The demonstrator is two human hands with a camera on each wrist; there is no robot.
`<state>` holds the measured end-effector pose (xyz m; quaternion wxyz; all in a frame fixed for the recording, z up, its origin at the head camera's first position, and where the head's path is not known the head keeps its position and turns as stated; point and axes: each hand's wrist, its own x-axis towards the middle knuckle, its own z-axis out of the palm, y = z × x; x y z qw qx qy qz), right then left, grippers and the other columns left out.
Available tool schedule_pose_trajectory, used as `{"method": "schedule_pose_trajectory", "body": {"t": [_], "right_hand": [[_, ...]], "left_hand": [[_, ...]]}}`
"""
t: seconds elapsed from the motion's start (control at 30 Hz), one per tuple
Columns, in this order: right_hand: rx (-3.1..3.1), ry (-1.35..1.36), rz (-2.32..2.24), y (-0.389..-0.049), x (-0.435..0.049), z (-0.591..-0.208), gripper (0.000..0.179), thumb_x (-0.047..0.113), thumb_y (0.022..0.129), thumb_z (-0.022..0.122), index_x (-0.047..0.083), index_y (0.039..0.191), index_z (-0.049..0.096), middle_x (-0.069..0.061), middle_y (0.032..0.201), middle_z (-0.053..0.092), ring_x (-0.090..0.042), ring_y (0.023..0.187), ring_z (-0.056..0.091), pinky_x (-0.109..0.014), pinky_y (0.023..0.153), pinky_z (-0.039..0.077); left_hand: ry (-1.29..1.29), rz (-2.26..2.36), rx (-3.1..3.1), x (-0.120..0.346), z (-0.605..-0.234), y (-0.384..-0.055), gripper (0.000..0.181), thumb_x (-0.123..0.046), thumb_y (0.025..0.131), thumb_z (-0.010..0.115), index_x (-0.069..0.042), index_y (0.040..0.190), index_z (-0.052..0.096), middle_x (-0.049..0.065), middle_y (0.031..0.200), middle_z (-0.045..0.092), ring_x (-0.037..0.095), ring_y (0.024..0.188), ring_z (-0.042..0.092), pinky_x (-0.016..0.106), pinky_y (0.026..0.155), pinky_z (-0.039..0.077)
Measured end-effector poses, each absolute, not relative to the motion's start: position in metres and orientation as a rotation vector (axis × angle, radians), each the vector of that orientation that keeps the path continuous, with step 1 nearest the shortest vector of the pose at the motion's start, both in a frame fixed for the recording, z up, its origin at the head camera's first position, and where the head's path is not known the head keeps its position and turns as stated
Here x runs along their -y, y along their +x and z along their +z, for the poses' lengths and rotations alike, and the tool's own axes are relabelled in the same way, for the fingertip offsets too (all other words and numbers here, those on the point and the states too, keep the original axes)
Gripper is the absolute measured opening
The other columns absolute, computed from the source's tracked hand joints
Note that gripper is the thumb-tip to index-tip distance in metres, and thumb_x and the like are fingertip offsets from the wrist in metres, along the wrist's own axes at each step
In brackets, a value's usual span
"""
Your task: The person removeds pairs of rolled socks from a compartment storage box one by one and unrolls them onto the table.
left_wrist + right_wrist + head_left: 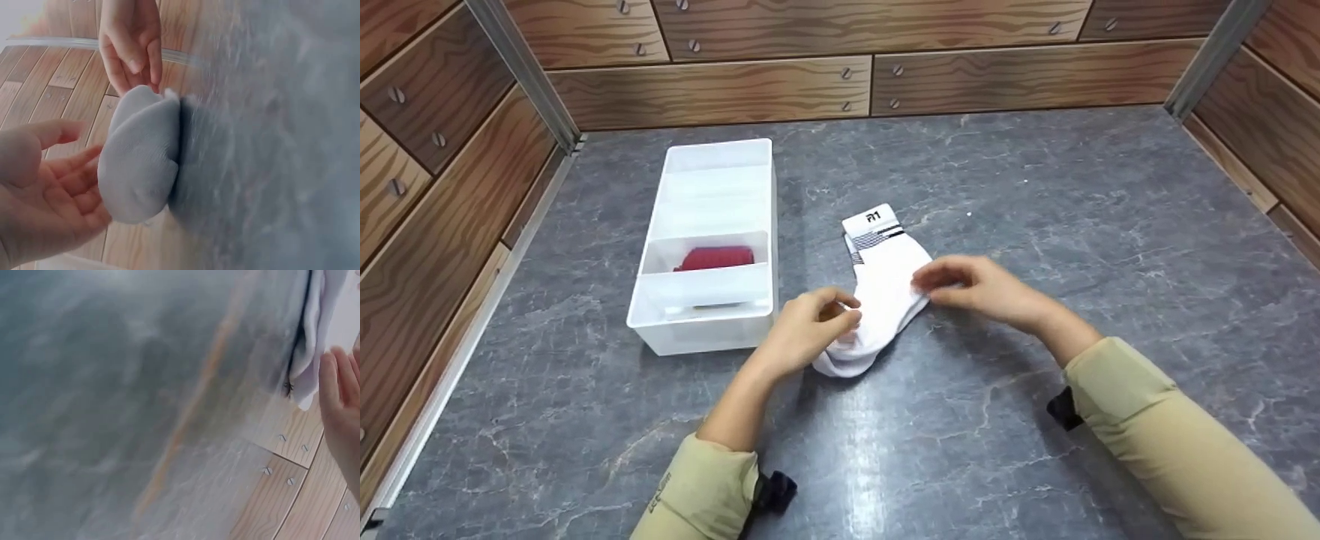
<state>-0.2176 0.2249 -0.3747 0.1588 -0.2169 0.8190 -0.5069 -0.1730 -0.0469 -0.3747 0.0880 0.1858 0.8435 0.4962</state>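
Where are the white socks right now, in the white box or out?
Out: in the head view, the white socks lie on the grey table, right of the white box and apart from it.

White sock [891,274], cuff [872,220] at far end: black mark [874,217], apparently "R1", first character uncertain. Left sleeve [701,484]: dark lettering [660,491], illegible.

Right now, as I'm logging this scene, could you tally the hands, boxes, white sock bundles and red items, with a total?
Hands: 2, left hand and right hand
Boxes: 1, white divided box
Sock bundles: 1, white sock bundle
Red items: 1, red item inside the box
Total: 5
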Motion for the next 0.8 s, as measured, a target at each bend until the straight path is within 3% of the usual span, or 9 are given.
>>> {"method": "schedule_pose_trajectory", "body": {"t": [0.2, 0.33, 0.43, 0.63, 0.8], "right_hand": [[-2.48, -0.372, -1.655, -0.24, -0.221, -0.372, 0.029, -0.004, 0.087, 0.064, -0.011, 0.114, 0.058, -0.024, 0.11, 0.063, -0.021, 0.097, 0.062, -0.027, 0.082, 0.052], [-2.622, -0.261, -1.566, -0.251, -0.218, -0.373, 0.029, 0.0, 0.086, 0.067, -0.011, 0.111, 0.057, -0.025, 0.107, 0.064, -0.013, 0.088, 0.061, -0.019, 0.076, 0.05], [-2.65, -0.202, -1.491, -0.254, -0.215, -0.376, 0.034, 0.004, 0.085, 0.069, -0.011, 0.113, 0.056, -0.024, 0.108, 0.063, -0.015, 0.087, 0.059, -0.017, 0.072, 0.049], [-2.618, -0.102, -1.408, -0.258, -0.207, -0.381, 0.038, 0.008, 0.085, 0.07, -0.009, 0.115, 0.055, -0.025, 0.112, 0.06, -0.02, 0.092, 0.057, -0.017, 0.07, 0.049], [-2.564, -0.034, -1.428, -0.262, -0.201, -0.384, 0.035, 0.006, 0.087, 0.067, -0.009, 0.117, 0.054, -0.023, 0.111, 0.059, -0.012, 0.079, 0.058, -0.018, 0.066, 0.051]], "left_hand": [[0.557, 1.61, -2.507, 0.055, -0.38, -0.172, 0.023, 0.0, 0.085, 0.064, 0.008, 0.107, 0.063, 0.019, 0.102, 0.067, 0.027, 0.094, 0.063, 0.036, 0.087, 0.05], [0.517, 1.469, -2.623, 0.057, -0.381, -0.172, 0.025, 0.004, 0.08, 0.066, 0.009, 0.104, 0.063, 0.02, 0.097, 0.066, 0.03, 0.091, 0.063, 0.038, 0.083, 0.052], [0.495, 1.333, -2.696, 0.056, -0.38, -0.173, 0.027, 0.004, 0.077, 0.068, 0.007, 0.103, 0.063, 0.019, 0.093, 0.067, 0.029, 0.088, 0.064, 0.038, 0.079, 0.052], [0.469, 1.172, -2.78, 0.052, -0.378, -0.174, 0.029, 0.005, 0.074, 0.069, 0.007, 0.102, 0.063, 0.015, 0.087, 0.068, 0.026, 0.082, 0.065, 0.036, 0.073, 0.053], [0.464, 1.131, -2.822, 0.049, -0.377, -0.175, 0.03, 0.009, 0.072, 0.067, 0.005, 0.101, 0.065, 0.012, 0.083, 0.068, 0.024, 0.078, 0.064, 0.034, 0.07, 0.053]]}}
